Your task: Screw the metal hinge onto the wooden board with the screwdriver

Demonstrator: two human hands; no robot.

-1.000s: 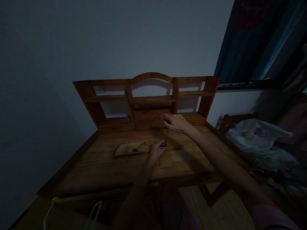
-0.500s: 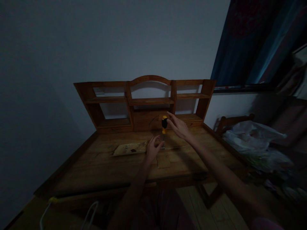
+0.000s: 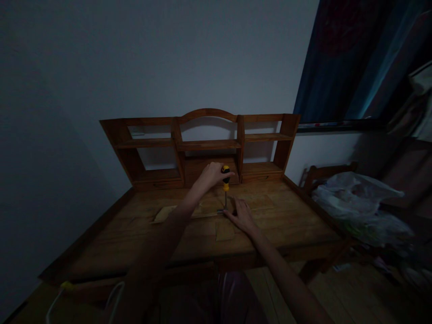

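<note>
A screwdriver [image 3: 226, 179] with a yellow and black handle stands upright over the desk, its shaft pointing down. My left hand [image 3: 211, 173] is closed around the handle, thumb across the front. Under the tip lies a small metal piece [image 3: 220, 212]; what it is exactly I cannot make out. My right hand [image 3: 243, 217] rests on the desktop beside it, fingers apart, with the thumb at the metal piece and the shaft's lower end. A flat piece of board or cardboard [image 3: 163, 214] lies to the left, partly hidden by my left arm.
The wooden desk [image 3: 270, 227] has a shelf unit [image 3: 209, 145] along its back against the wall. A small square tan piece [image 3: 224, 231] lies near the front. Plastic bags [image 3: 357, 198] sit to the right, and a white cord [image 3: 116, 292] hangs at the lower left.
My right hand has let go of the screwdriver handle and come down to the metal piece. My left hand has left the metal piece and risen to grip the handle.
</note>
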